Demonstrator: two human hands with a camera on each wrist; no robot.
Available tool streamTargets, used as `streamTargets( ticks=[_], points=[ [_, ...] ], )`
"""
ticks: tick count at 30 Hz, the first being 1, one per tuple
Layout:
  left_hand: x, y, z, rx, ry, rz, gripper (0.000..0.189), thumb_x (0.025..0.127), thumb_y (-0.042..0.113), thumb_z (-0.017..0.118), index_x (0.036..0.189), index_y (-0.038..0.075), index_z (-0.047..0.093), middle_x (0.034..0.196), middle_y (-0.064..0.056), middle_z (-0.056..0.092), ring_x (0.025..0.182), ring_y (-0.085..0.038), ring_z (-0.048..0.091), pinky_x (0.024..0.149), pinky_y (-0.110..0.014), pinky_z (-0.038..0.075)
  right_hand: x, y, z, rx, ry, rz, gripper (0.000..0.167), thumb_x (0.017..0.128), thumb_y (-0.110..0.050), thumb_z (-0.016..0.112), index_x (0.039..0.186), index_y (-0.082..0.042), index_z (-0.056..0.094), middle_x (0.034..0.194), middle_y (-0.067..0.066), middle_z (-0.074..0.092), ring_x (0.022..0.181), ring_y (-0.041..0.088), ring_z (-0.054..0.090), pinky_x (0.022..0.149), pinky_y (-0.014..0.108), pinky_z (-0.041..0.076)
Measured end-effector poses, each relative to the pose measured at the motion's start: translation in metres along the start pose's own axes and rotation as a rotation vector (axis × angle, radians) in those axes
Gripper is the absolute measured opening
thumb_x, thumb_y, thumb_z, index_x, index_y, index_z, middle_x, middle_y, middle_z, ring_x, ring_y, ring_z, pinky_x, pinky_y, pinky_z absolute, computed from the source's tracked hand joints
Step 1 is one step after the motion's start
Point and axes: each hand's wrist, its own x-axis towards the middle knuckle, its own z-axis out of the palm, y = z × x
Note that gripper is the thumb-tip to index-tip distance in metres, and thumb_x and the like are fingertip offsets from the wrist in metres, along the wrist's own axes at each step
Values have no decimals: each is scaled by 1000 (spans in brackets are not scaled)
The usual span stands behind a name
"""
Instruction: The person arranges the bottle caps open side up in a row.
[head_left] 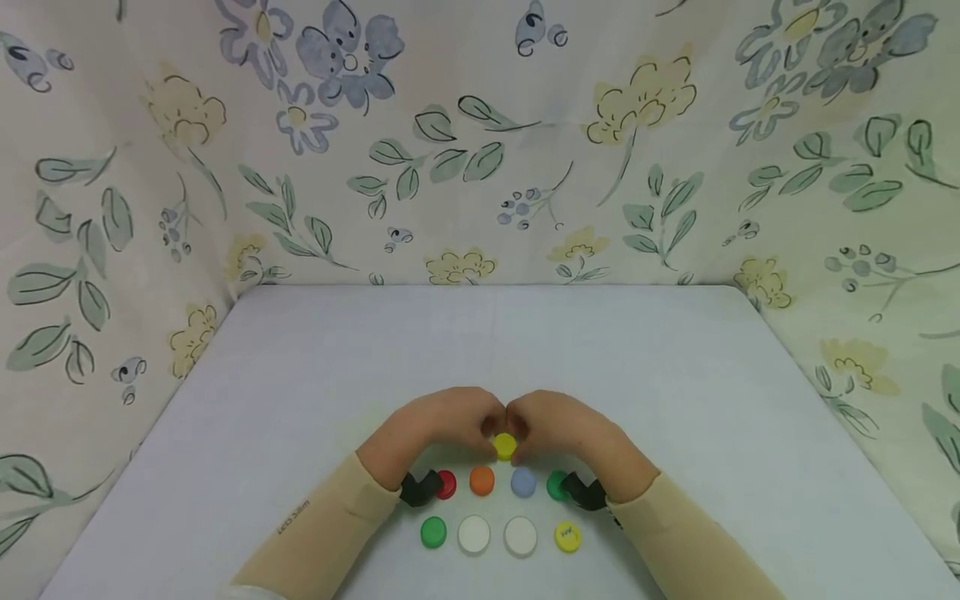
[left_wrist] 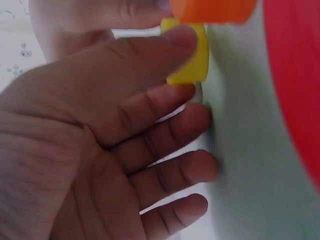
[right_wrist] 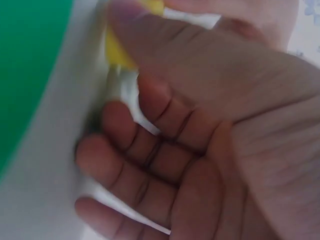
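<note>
A yellow bottle cap (head_left: 505, 447) sits between my two hands, near the middle of the white table. My left hand (head_left: 450, 417) pinches it from the left; its thumb lies over the yellow cap (left_wrist: 201, 60) and the index finger meets its edge, with the other fingers loosely bent. From the right, my right hand (head_left: 566, 427) pinches the same cap, thumb across the yellow side (right_wrist: 116, 50). Both hands' knuckles meet above the cap. Just below are a red cap (head_left: 447, 484), an orange cap (head_left: 482, 480), a light blue cap (head_left: 523, 482) and a green cap (head_left: 557, 485).
A nearer row holds another green cap (head_left: 433, 532), two white caps, one on the left (head_left: 474, 534) and one on the right (head_left: 521, 536), and a yellow cap with a mark (head_left: 567, 537). Floral cloth (head_left: 465, 167) surrounds the white table (head_left: 495, 342) at the back and sides.
</note>
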Motion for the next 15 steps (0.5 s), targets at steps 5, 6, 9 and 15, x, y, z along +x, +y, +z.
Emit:
streamTargets(
  ticks=[5, 6, 9, 15],
  points=[
    [1, 2, 0, 2, -16, 2, 15, 84, 10, 82, 93, 17, 71, 80, 8, 60, 77, -11, 53, 71, -27, 48, 1, -1, 1, -22, -3, 25, 23, 80, -21, 89, 85, -18, 67, 77, -5, 61, 77, 17, 57, 72, 36, 49],
    [1, 2, 0, 8, -13, 8, 15, 84, 10, 81, 93, 16, 71, 80, 8, 60, 77, -11, 53, 72, -27, 48, 1, -1, 1, -17, -2, 26, 22, 80, -21, 89, 86, -18, 68, 77, -5, 62, 77, 17, 57, 72, 36, 49],
    [1, -1, -1, 21, 3, 22, 12, 86, 10, 79, 94, 16, 73, 80, 9, 61, 77, -11, 54, 74, -26, 48, 0, 2, -1, 6, 8, 17, 18, 82, -21, 86, 87, -19, 69, 78, -5, 62, 77, 17, 57, 72, 36, 49],
    [-3, -6, -7, -10, 53, 66, 7, 93, 12, 74, 97, 17, 76, 78, 10, 62, 74, -10, 54, 68, -26, 48, -2, 10, -11, 52, 52, -58, 14, 87, -23, 83, 88, -21, 69, 76, -5, 61, 74, 15, 56, 67, 34, 48]
  ],
)
